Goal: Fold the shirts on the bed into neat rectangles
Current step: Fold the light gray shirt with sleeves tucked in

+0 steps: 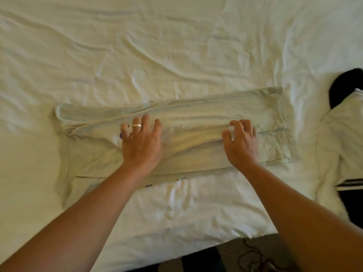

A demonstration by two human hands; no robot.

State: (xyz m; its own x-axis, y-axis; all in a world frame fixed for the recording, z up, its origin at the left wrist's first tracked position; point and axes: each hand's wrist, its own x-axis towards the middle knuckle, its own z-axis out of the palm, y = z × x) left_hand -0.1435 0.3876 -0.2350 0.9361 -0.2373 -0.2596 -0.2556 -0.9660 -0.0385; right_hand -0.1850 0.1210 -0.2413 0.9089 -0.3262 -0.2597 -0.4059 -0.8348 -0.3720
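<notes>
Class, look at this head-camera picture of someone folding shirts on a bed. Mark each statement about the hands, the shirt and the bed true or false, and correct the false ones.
1. Both hands lie on the pale grey shirt. True.
2. The left hand wears a ring. True.
3. The right hand lifts the shirt high above the bed sheet. False: the shirt lies flat on the sheet, with the right hand's fingers curled on its cloth.
4. The shirt is already a neat small rectangle. False: it is a long band, with a sleeve spread out at its left end.
5. A white and black garment lies at the right edge. True.
</notes>
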